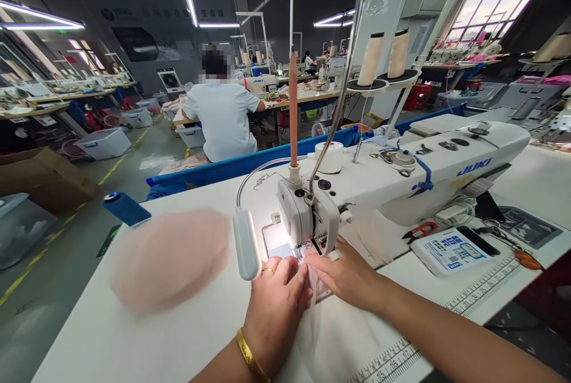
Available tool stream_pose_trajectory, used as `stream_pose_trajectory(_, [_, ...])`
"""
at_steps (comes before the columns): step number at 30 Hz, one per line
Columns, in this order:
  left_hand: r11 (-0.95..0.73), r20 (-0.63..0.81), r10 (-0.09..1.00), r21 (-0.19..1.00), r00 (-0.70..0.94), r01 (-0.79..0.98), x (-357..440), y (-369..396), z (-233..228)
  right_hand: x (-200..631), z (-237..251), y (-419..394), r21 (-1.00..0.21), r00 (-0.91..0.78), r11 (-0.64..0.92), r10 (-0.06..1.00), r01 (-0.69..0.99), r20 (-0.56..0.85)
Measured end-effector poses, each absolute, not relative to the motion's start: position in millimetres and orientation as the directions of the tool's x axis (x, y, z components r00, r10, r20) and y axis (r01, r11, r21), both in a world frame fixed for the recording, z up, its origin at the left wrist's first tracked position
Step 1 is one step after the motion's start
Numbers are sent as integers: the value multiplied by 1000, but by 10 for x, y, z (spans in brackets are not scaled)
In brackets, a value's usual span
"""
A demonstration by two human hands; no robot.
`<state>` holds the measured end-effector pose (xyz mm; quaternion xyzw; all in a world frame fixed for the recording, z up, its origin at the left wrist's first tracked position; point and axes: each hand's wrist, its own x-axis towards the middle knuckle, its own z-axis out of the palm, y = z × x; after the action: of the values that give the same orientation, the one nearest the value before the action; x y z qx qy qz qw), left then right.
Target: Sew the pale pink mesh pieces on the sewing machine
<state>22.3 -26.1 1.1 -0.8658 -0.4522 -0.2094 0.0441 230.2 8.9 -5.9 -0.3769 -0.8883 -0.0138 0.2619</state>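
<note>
Though sheer, fabric [314, 285] between both grips [277, 305] [352, 277].

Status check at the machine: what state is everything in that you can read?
Left hand: fingers bent, on the sheer cloth
Right hand: fingers on the sheer cloth
Sheer cloth: partly covered by fingers
Pink cloth: lying on the table, blurred
Lamp: lit
Thread cones: upright on stand
Machine: running or stopped, cannot tell

Fabric [173, 261] left of sewing machine [298, 213], thread spool [127, 209] behind fabric
</note>
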Motion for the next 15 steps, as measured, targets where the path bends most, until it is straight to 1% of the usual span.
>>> stream_pose_trajectory(5, [-583,411,764,112,497,805,237,-225,-7,2295,-75,97,-184,-550,705,666,685,504])
stream_pose_trajectory(10, [-580,406,768,113,496,807,230,-226,-11,2299,-83,90,-208,-549,695,686,688,477])
stream_pose_trajectory(15, [-586,378,782,177,495,791,207,-226,16,2361,-19,27,-244,-600,732,668,637,440])
